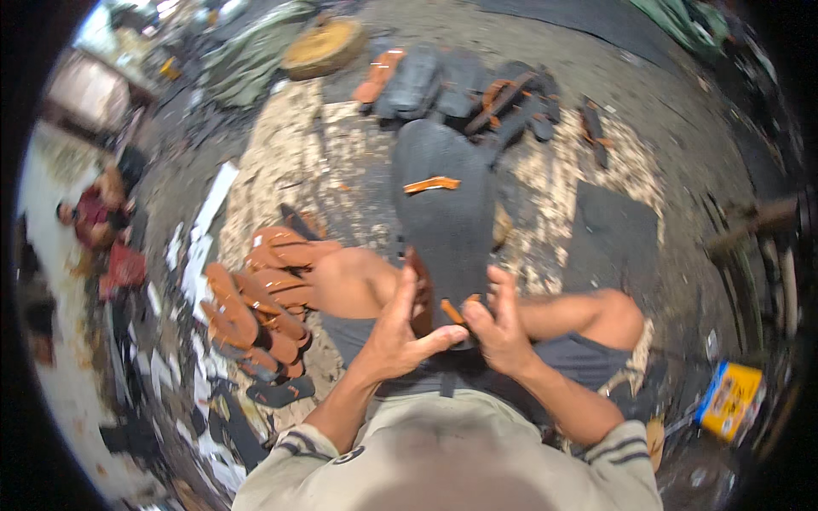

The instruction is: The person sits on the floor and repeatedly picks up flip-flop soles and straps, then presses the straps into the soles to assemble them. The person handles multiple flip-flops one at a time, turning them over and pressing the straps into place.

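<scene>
My left hand (396,336) has its fingers against a reddish-brown sandal sole (420,294), held up on edge. Its thumb stretches to the right, under a short orange strap (452,312). The thumb of my right hand (503,332) meets the upper part of that strap, with the index finger raised beside it. Blur hides whether strap and sole are joined. Both hands work over the near end of a long black slab (443,226) between my knees. Another orange strap (432,185) lies across its far part.
Brown sandals (268,289) are heaped left of my knee. Dark soles and sandals (460,81) line up beyond the slab, near a round wooden block (324,48). A dark sheet (609,234) and a yellow packet (730,400) lie right. A person (98,213) sits far left.
</scene>
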{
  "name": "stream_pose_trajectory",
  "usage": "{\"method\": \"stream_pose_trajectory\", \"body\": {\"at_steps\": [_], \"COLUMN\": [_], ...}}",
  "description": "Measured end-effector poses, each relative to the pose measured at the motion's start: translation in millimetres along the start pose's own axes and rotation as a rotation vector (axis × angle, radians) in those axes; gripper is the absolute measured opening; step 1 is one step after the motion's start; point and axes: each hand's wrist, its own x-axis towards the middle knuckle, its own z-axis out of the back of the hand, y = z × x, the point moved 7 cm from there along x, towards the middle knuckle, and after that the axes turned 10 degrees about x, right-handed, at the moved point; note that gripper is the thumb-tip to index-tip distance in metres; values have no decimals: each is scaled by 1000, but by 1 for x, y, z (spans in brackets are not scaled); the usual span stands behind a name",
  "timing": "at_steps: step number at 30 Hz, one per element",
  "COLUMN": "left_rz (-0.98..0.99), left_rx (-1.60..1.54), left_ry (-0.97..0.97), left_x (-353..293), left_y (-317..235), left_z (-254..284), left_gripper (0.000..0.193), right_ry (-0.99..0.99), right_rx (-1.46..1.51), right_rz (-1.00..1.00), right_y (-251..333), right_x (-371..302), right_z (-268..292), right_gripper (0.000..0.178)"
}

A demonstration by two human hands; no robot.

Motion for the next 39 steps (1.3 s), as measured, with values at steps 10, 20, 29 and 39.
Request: {"method": "stream_pose_trajectory", "body": {"at_steps": [10, 20, 29, 39], "left_rz": [-158, 455, 268, -154], "left_rx": [-767, 715, 342, -188], "left_ry": [-620, -1032, -1075, -465], "left_x": [48, -90, -99, 68], "left_y": [42, 206, 103, 41], "left_z": [93, 351, 270, 137], "left_gripper": [71, 60, 39, 50], "right_ry": [68, -138, -1106, -142], "right_rx": [-384, -1240, 156, 723], "right_rz": [294, -50, 164, 107], "right_y": [54, 90, 69, 44], "right_x": [41, 110, 248, 183], "right_z": [-53, 203, 463, 146], "right_gripper": [63, 53, 50, 19]}}
